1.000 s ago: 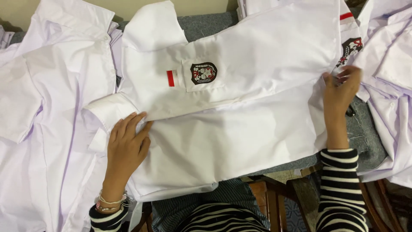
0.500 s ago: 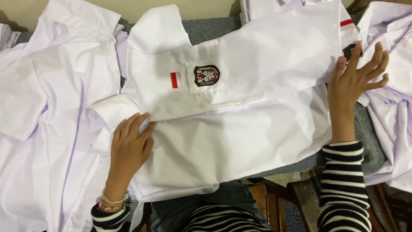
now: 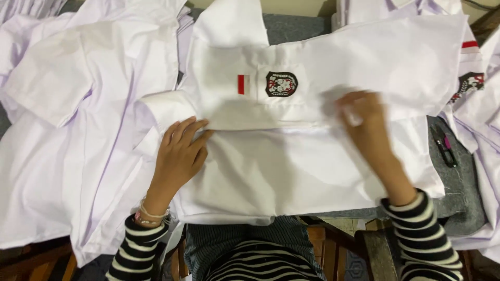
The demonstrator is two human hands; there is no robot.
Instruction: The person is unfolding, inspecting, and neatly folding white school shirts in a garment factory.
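My left grip [image 3: 179, 156] lies flat and open, fingers spread, palm pressing down on the white shirt [image 3: 312, 161] just below the folded edge near its short sleeve [image 3: 166, 106]. My right grip [image 3: 364, 122] is blurred; it rests on the same shirt along the fold line toward the middle, fingers bent down onto the cloth, though I cannot tell whether they pinch the fabric or only press it. The shirt lies spread across the tabletop [image 3: 463, 192] in front of me, folded lengthwise, with its chest pocket upward. On that pocket sits a dark shield-shaped badge [image 3: 281, 84], and just beside it a small red and white patch [image 3: 241, 84]. To my left more white shirts [image 3: 67, 130] lie heaped, overlapping one another. At the far right lies another white garment [image 3: 482, 119] with a badge of the same kind. Near it, on the grey cloth of the tabletop, lies a small pair of thread snips [image 3: 444, 145], well apart from both hands.
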